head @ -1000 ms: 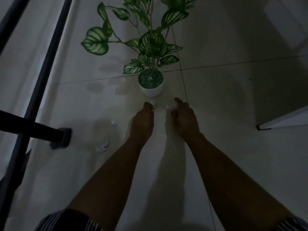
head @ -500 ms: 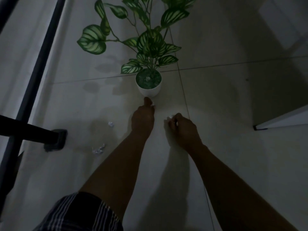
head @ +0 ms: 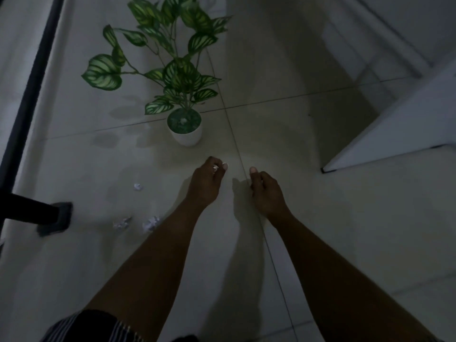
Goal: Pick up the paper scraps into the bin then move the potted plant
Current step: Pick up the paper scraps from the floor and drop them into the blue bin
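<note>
The potted plant (head: pixel 185 130), green striped leaves in a small white pot, stands on the tiled floor ahead of me. My left hand (head: pixel 205 183) hovers just in front of the pot, fingers curled around a small white paper scrap (head: pixel 216 167). My right hand (head: pixel 265 191) is beside it, fingers closed; a scrap picked up earlier is hidden inside the fist. Three crumpled paper scraps lie on the floor to the left: one (head: pixel 138 186) further off, two (head: pixel 121 222) (head: pixel 150 223) close to my left forearm. No bin is in view.
A black furniture leg with a square foot (head: pixel 55 218) stands at the left, beside a dark vertical bar (head: pixel 29 87). A white panel's corner (head: pixel 328 169) sits on the floor to the right.
Both hands pulled back from the pot, each having pinched a scrap off the floor. The view tilted up and a third floor scrap came into sight by my left forearm.
</note>
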